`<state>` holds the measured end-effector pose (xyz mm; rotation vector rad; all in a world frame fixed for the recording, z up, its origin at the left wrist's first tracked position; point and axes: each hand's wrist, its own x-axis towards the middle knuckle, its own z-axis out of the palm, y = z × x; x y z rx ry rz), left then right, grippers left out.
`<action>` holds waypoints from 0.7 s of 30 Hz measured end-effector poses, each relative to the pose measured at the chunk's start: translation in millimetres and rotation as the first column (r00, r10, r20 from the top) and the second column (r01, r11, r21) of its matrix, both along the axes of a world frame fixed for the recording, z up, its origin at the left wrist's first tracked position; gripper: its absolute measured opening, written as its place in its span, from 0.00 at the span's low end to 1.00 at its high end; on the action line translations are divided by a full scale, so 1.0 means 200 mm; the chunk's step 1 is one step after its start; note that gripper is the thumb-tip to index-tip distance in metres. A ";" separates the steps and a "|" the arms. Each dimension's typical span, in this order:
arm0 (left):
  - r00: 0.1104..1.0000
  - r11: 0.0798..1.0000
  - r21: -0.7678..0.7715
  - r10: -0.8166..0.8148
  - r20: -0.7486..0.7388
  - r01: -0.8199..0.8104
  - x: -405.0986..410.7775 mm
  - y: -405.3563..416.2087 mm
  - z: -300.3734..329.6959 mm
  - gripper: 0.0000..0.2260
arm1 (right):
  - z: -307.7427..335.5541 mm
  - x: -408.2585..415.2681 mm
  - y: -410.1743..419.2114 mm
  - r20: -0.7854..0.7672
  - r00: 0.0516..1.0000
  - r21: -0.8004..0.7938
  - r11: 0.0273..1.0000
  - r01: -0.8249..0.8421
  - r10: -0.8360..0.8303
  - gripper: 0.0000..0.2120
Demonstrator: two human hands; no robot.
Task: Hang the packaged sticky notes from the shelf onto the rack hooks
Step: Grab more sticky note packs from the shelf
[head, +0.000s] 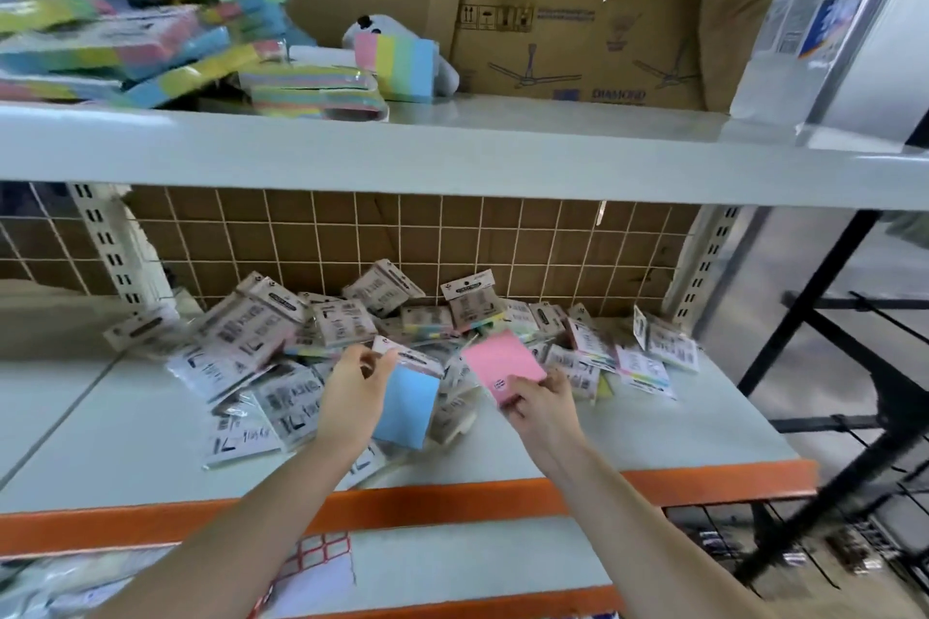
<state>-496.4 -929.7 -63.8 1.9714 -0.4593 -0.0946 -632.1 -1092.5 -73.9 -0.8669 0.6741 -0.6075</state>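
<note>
Left hand [354, 395]: fingers pinch blue pack [409, 410] near its header card. Right hand [545, 405]: fingers grip pink pack [502, 362] by its lower edge. Both raised off shelf [151, 442], likely for hanging; remaining pile [281, 332] just beyond fingertips.

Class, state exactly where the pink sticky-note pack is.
The pink pack is pinched in the right hand, just above the pile of packs, right of the blue pack.

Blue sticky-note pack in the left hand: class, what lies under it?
Under the blue pack, more packaged notes lie heaped on the shelf. Whatever sits directly beneath it is hidden.
</note>
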 end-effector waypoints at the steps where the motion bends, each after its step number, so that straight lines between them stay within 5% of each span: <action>1: 1.000 1.000 -0.007 0.010 -0.018 -0.010 0.01 0.01 -0.01 0.14 | -0.02 0.00 0.00 0.017 1.000 0.036 0.999 -0.005 0.004 0.22; 3: 0.999 1.000 0.007 0.025 -0.039 -0.025 0.02 0.04 -0.01 0.14 | -0.05 0.00 0.01 -0.065 0.995 -0.027 0.997 -0.073 0.071 0.27; 7: 0.993 0.996 0.058 0.075 -0.094 -0.070 0.04 0.06 -0.03 0.09 | -0.09 -0.01 0.04 -0.482 0.872 -0.417 0.855 -0.308 0.079 0.14; 9: 0.989 0.994 0.066 0.092 -0.119 -0.084 0.05 0.07 -0.03 0.07 | -0.08 0.00 0.04 -0.573 0.819 -0.516 0.767 -0.381 0.022 0.09; 12: 0.987 0.989 0.121 0.101 -0.124 -0.086 0.07 0.08 -0.05 0.15 | -0.05 0.04 0.03 -0.673 0.739 -0.565 0.650 -0.509 -0.006 0.02; 15: 0.985 0.983 0.173 0.090 -0.148 -0.064 0.09 0.08 -0.08 0.16 | -0.03 0.11 0.00 -0.774 0.617 -0.598 0.477 -0.644 -0.138 0.14; 21: 0.995 0.987 0.159 0.016 -0.103 0.001 0.11 0.08 -0.08 0.14 | -0.01 0.25 0.01 -0.828 0.553 -0.533 0.447 -0.719 -0.098 0.18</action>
